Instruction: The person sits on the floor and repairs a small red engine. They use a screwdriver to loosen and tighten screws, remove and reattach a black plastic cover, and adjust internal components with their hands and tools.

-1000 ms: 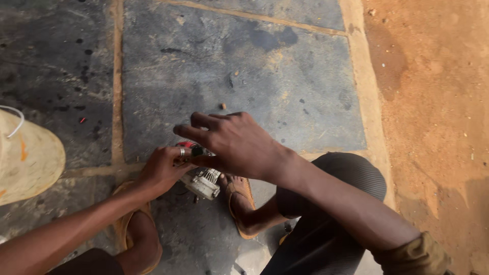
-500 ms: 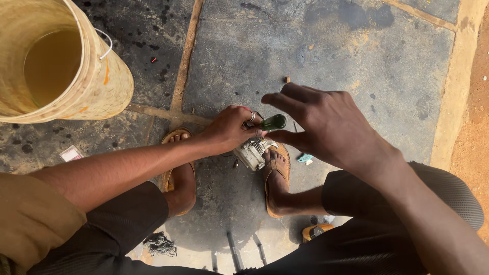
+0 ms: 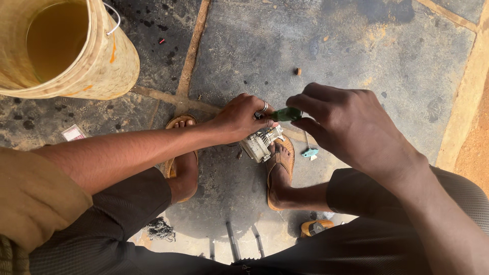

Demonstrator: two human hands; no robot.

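My left hand (image 3: 242, 118), with a ring on one finger, grips a small whitish metal part (image 3: 261, 144) and holds it low between my sandalled feet. My right hand (image 3: 351, 127) pinches the green handle of a screwdriver (image 3: 285, 114) whose tip points at the top of the part. The tool's shaft is hidden behind my fingers. The part hangs just above my right foot (image 3: 279, 170).
A yellowish plastic bucket (image 3: 102, 66) holding murky liquid stands at the upper left on dark stone slabs. A small blue-tipped tool (image 3: 309, 152) lies right of my right foot. An orange-and-black object (image 3: 316, 227) sits by my right leg. Bare orange soil (image 3: 476, 147) borders the slabs on the right.
The view has swung left and down, bringing the bucket fully into sight. Both hands stay together on the part, the right hand still working the green-handled screwdriver.
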